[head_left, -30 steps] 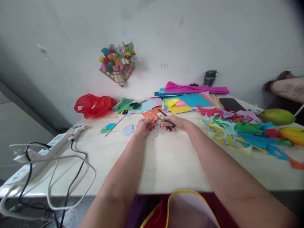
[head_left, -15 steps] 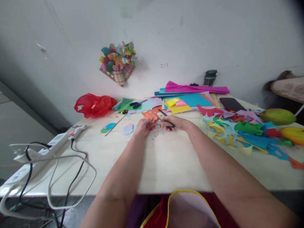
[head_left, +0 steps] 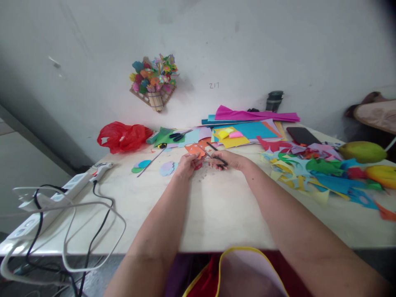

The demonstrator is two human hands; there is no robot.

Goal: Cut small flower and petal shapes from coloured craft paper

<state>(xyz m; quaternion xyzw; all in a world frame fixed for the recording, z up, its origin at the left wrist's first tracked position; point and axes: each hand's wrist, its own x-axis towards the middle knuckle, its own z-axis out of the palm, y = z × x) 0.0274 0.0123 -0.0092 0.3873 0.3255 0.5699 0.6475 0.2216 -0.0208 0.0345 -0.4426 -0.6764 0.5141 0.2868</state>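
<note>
Pinched in my left hand (head_left: 187,164) is a piece of orange paper (head_left: 196,151) with a scalloped edge. My right hand (head_left: 229,159) is closed around the black handles of a pair of scissors (head_left: 221,162). The scissor blades stand apart and point up and left, beside the orange paper. A bit of red paper (head_left: 198,166) shows by my left fingertips. Small paper scraps (head_left: 206,175) are scattered on the table (head_left: 216,214) below. Left of my left hand lie lilac scalloped paper cutouts (head_left: 167,168) and a blue paper disc (head_left: 144,163) on a green one.
A red plastic bag (head_left: 123,137), black-handled scissors (head_left: 177,136) and coloured paper sheets (head_left: 258,130) line the back. Paper offcuts (head_left: 324,175), a phone (head_left: 303,136) and a green mango-like fruit (head_left: 361,152) are at right. A power strip (head_left: 66,194) with loose cables occupies the left.
</note>
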